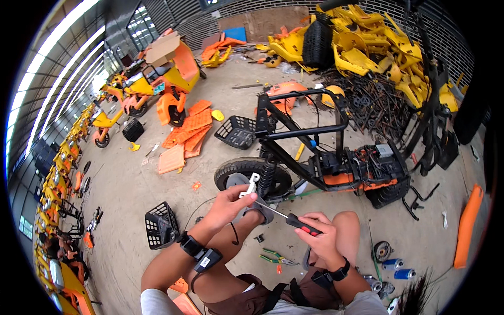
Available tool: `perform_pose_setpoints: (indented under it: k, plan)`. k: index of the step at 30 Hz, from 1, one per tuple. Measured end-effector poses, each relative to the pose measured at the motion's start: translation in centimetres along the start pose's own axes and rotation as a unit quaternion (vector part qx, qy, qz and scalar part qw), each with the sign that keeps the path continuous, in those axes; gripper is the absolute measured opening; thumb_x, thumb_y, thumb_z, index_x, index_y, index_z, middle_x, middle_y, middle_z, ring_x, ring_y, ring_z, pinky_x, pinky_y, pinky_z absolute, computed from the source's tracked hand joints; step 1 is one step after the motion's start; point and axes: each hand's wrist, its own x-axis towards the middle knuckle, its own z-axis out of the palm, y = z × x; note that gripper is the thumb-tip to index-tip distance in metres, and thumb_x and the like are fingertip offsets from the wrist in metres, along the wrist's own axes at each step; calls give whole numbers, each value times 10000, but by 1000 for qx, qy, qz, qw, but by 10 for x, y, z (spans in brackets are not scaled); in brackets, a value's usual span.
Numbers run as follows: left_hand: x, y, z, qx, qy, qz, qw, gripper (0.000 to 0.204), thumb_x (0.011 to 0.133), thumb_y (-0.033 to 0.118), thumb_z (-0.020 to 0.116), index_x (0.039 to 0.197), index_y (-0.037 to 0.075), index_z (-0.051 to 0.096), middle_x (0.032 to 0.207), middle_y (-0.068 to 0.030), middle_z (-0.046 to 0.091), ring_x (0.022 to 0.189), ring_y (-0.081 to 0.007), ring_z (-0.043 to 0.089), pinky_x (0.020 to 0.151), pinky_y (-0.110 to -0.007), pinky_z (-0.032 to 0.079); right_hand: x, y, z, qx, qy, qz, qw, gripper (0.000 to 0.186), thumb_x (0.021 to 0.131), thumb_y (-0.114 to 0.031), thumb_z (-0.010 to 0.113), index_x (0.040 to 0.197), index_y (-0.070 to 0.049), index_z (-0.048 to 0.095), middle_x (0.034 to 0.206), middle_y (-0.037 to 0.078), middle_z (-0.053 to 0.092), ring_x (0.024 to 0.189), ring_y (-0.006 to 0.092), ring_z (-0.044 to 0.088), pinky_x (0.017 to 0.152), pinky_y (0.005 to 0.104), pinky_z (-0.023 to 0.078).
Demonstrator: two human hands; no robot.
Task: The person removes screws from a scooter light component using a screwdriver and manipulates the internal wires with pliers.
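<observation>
My left hand [231,202] is closed on a small white part [251,184], raised in front of the rear wheel [226,170] and black shock absorber [266,170] of a stripped scooter frame [294,147]. My right hand [320,233] grips a screwdriver [299,222] by its black and red handle, its metal shaft angled up-left toward the white part; whether the tip touches it is hard to tell. Below, between my bare legs, green-handled pliers [278,257] lie on the concrete floor.
Black baskets [163,226] and orange panels [186,134] lie around me. A yellow scrap pile [357,42] stands behind the frame. Spray cans [404,273], a round metal part [382,252] and a long orange panel [467,226] are at right; rows of yellow scooters [58,184] line the left.
</observation>
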Motion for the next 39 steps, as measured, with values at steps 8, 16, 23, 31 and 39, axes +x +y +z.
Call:
perform_pose_setpoints:
  k: [8, 16, 23, 31, 39]
  plan:
    - [2, -13, 2, 42, -10, 73, 996, 506, 821, 253, 772, 1200, -29, 592, 990, -45, 643, 895, -102, 592, 805, -267, 496, 4, -1, -11, 257, 43, 265, 928, 269, 943, -177, 542, 1055, 37, 661, 867, 113, 681, 764, 109, 625, 599, 201, 482]
    - [4, -15, 7, 34, 11, 95, 995, 487, 820, 283, 767, 1153, -37, 611, 939, -58, 654, 849, -97, 594, 747, -263, 496, -6, 13, -4, 68, 100, 28, 992, 280, 852, -35, 629, 1124, 9, 579, 995, 84, 602, 704, 91, 563, 642, 208, 472]
    - [2, -14, 10, 93, 42, 110, 989, 430, 824, 264, 767, 1092, -14, 577, 926, -51, 622, 844, -102, 577, 754, -269, 490, 3, -5, -10, 299, 120, 185, 928, 315, 896, -56, 599, 1199, -16, 524, 959, 75, 586, 645, 76, 512, 512, 201, 421]
    - [3, -12, 10, 68, 28, 130, 989, 365, 838, 207, 755, 1072, 17, 550, 922, -24, 574, 857, -86, 543, 766, -259, 472, 1, 6, -2, 303, 117, 180, 928, 298, 917, -68, 597, 1194, -4, 510, 983, 93, 588, 555, 77, 483, 452, 204, 385]
    - [4, -13, 8, 53, 40, 116, 991, 385, 826, 255, 765, 1028, 6, 551, 896, -33, 587, 833, -92, 559, 738, -266, 479, 0, 12, -2, 282, 92, 151, 943, 348, 867, -60, 653, 1186, -4, 525, 1011, 82, 592, 712, 105, 557, 564, 231, 465]
